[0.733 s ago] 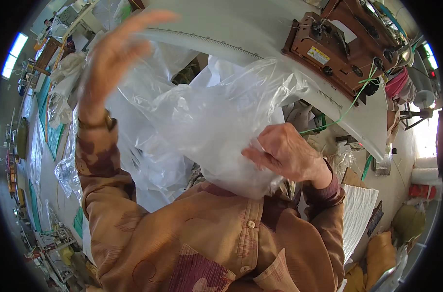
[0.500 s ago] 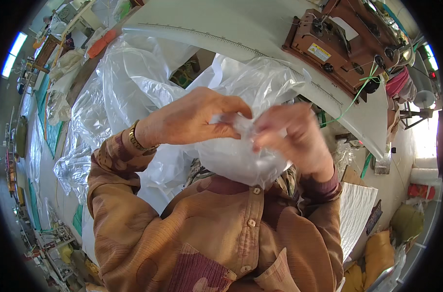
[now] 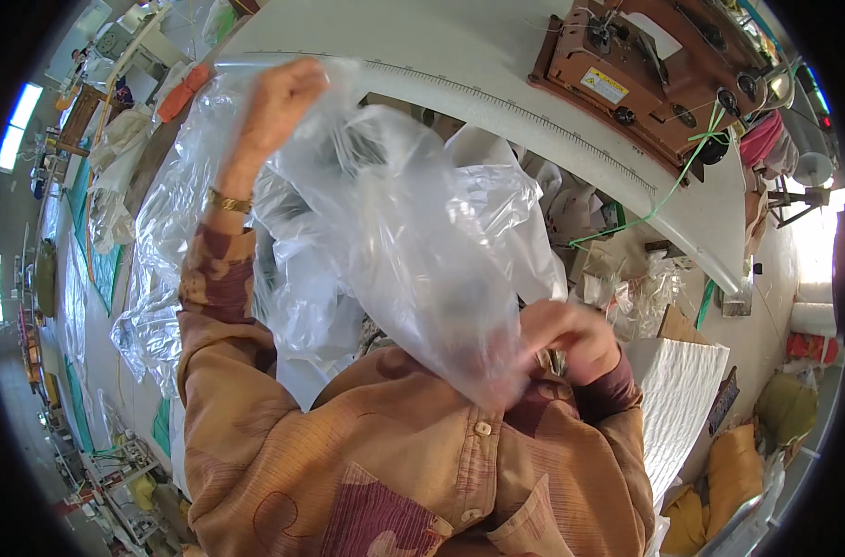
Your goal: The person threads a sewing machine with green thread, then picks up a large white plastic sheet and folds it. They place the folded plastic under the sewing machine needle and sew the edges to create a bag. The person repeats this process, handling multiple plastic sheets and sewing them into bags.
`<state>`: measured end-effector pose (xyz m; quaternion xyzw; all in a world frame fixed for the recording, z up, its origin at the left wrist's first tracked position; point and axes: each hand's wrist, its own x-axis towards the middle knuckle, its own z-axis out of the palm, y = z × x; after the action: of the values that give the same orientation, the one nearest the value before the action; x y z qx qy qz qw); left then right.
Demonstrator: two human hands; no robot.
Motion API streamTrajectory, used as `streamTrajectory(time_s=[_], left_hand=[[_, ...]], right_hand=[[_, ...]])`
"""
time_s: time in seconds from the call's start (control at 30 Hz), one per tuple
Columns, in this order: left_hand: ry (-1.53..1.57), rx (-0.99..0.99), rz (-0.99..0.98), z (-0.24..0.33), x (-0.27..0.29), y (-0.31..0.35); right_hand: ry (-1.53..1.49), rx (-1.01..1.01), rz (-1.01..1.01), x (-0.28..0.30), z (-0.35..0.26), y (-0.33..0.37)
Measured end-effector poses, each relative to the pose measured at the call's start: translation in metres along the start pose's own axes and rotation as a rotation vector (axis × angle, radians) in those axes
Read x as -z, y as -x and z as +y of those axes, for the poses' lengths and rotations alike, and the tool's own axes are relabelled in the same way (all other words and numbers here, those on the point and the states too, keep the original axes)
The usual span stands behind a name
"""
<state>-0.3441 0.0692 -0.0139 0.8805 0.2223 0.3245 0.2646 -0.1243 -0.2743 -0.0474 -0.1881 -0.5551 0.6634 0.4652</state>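
Observation:
A clear plastic bag is stretched slantwise in front of my chest. Up at the far left, over the table edge, my left hand is closed in a fist on the bag's upper end. Close to my shirt, my right hand grips the bag's lower end; motion blurs it, and some of its fingers are behind the film. More crumpled clear plastic is heaped to the left, beneath and beyond my left forearm. White sheeting lies just behind the stretched bag.
A grey-white table with a printed ruler edge runs across the far side. On its right stands a brown sewing machine, with a green cord hanging off it. An orange cloth lies at far left. A white box stands at my right.
My hands were close together in front of my chest. The left has swung up and away to the left, the right has dropped toward my shirt, and the bag is drawn out between them.

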Motion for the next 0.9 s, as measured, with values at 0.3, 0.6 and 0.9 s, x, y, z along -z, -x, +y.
streamTrajectory(time_s=[0.3,0.6,0.9], left_hand=[[0.328,-0.071,-0.292,0.013,-0.094,0.015],[0.791,-0.016,-1.024,0.083,-0.147,0.096],[0.844,-0.23,-0.683,0.149,-0.054,0.056]], right_hand=[[1.384,-0.389,1.459,0.197,0.164,0.031],[0.174,-0.407,1.016,0.231,0.206,0.02],[1.139,0.378,0.35,0.07,0.03,-0.044]])
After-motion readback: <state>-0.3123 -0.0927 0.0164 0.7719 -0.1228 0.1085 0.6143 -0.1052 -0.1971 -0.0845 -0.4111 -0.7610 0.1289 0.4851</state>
